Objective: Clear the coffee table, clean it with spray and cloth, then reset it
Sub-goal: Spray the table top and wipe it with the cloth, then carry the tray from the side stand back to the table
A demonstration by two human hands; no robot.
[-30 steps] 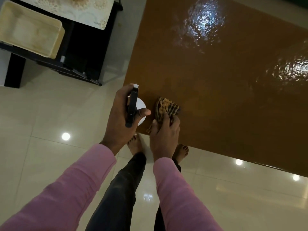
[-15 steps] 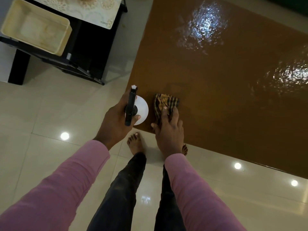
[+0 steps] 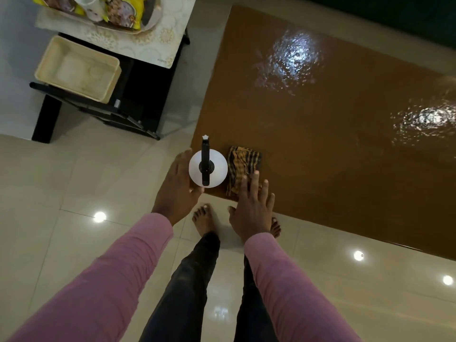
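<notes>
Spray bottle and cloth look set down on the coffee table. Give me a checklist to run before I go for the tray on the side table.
1. Spray bottle upright at the coffee table corner: ok.
2. Bottle base fully on the tabletop: cannot tell, it sits right at the edge.
3. Left hand off the bottle: ok, fingers straight beside it, no grip.
4. Right hand free of the cloth: cannot tell, straight fingertips lie over its near end.
5. Tabletop dry: cannot tell, the bright patches may be reflections.
6. Tray in view on the side table: ok.
</notes>
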